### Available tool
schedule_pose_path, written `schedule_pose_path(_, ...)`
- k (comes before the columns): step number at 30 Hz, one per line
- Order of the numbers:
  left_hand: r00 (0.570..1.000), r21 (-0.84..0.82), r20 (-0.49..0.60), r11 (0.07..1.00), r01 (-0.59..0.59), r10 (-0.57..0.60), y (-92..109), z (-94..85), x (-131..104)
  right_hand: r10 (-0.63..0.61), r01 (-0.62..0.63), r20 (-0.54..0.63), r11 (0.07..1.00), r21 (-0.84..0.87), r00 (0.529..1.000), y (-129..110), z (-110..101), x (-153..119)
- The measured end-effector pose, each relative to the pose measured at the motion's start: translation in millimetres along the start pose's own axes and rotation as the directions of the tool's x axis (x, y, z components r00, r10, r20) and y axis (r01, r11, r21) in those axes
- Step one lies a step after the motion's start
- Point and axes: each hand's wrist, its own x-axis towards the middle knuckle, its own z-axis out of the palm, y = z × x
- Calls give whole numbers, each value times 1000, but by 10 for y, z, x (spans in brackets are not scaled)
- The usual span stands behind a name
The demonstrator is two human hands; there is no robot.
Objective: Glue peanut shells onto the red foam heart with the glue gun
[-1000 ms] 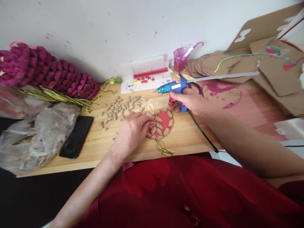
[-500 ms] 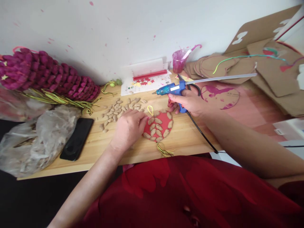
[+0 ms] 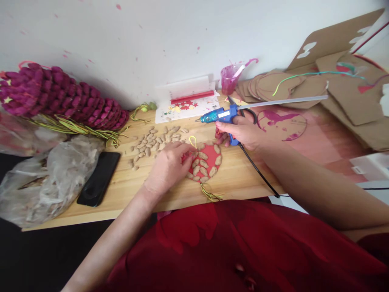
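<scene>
Currently my right hand is wrapped around the blue glue gun, centre of frame, nozzle pointing left. Left hand has fingertips bunched at the upper-left rim of the red disc, mid-frame; can't tell if they pinch anything. Risks, my read: if the gun dips while hot, burnt left fingers; a sideways nudge could shift peanuts on the disc; black cord snagging at the surface edge could yank the gun.
</scene>
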Motion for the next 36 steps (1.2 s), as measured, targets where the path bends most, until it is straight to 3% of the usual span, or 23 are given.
schedule_pose_path(27, 997, 95, 17, 993, 75, -77, 72, 13, -31, 2, -1, 12, 1000, -13, 1000, -1, -6, 4)
schedule_pose_path(32, 997, 77, 7, 994, -83, 83, 100, 7, 34, 5, -5, 14, 1000, -6, 1000, 13, -6, 12)
schedule_pose_path(36, 970, 137, 115, 964, -228, 213, 118, 17, 146, 6, -6, 14, 1000, 4, 1000, 8, 2, 15)
